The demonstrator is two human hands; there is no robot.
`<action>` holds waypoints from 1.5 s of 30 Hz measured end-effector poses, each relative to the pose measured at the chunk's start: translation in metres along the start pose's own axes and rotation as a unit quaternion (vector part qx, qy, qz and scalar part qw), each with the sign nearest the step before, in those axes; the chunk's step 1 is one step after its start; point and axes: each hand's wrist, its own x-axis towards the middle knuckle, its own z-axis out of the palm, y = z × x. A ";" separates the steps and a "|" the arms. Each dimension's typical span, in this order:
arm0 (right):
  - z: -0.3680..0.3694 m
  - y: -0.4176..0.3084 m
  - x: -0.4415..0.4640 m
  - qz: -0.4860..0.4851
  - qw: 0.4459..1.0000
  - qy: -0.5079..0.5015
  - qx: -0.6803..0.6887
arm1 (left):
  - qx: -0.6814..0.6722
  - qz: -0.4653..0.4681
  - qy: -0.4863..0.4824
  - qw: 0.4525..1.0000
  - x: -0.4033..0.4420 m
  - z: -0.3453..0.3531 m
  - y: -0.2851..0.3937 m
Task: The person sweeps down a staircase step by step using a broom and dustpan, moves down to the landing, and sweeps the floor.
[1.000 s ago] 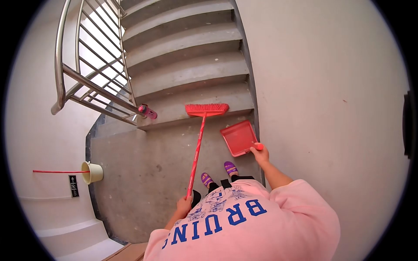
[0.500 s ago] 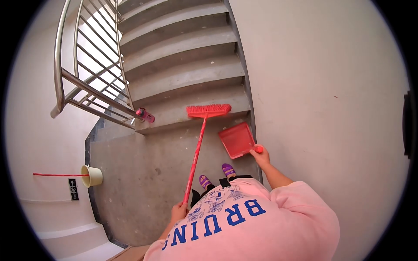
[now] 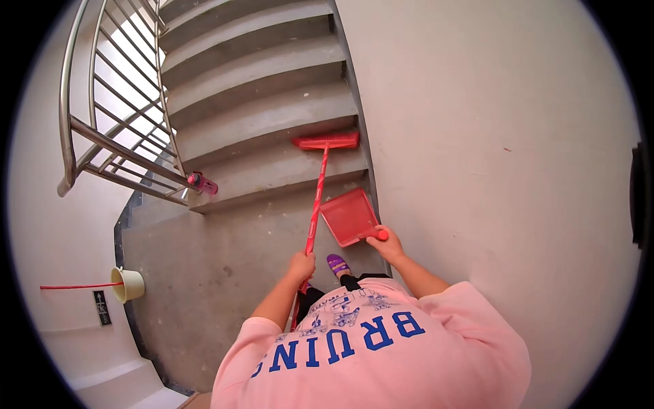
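Note:
My left hand (image 3: 300, 265) is closed around the striped red handle of a broom (image 3: 319, 199). The broom's red bristle head reaches the lowest stair tread, close to the riser behind it and near the right wall. In my right hand (image 3: 386, 244) is the short handle of a red dustpan (image 3: 351, 215), my fingers wrapped round it. The dustpan lies at the foot of the stairs beside the wall, its wide edge toward the bottom step. I cannot make out any dirt in it.
Concrete stairs (image 3: 266, 112) rise ahead, with a metal railing (image 3: 102, 140) on their left. A pink bottle (image 3: 203, 183) rests on the lowest step by the railing. At left, a cream bucket (image 3: 129, 285) holds a red stick. A plain wall (image 3: 490, 191) borders the right side.
The broom head has moved forward, deeper onto the lowest step. My left hand has come forward with the handle. My right hand still holds the dustpan, and the view has shifted slightly right.

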 end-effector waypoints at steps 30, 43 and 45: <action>0.026 -0.021 -0.009 0.249 0.959 -0.110 -0.073 | -0.163 -0.088 0.163 0.969 -0.239 -0.013 -0.262; 0.108 -0.086 -0.052 0.240 0.931 -0.267 -0.068 | -0.066 -0.144 0.120 0.980 -0.134 -0.132 -0.321; 0.120 -0.103 -0.064 0.220 0.935 -0.269 -0.074 | -0.074 -0.128 0.073 0.986 -0.098 -0.142 -0.315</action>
